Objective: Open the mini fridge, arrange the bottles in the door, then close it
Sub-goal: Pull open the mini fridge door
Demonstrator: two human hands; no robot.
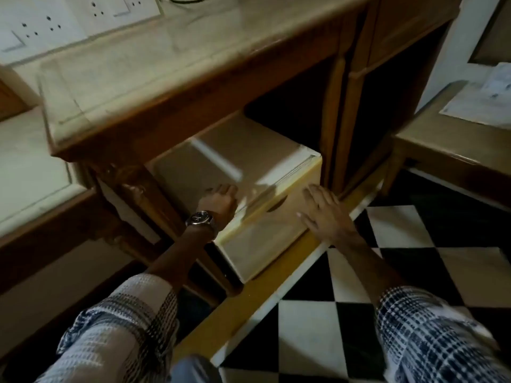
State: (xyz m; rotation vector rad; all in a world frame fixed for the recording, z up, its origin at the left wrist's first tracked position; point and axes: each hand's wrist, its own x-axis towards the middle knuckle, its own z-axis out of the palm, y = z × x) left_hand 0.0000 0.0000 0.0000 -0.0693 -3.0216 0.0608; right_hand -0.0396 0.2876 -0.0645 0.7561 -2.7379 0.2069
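A small white mini fridge [235,150] sits in a wooden alcove under a stone countertop. Its door [265,244] faces me and looks shut, with a dark finger recess [277,206] near its top edge. My left hand [221,201], with a watch on the wrist, rests on the fridge's top front edge, fingers curled over it. My right hand [325,214] lies flat and spread against the right side of the door. No bottles are visible. The image is motion-blurred.
The countertop [154,78] overhangs the fridge, with wall sockets [41,26] behind it. A wooden post [336,120] stands right of the fridge, then a dark empty niche. A low table with papers [481,103] is at far right. The floor is black-and-white checkered tile [345,299].
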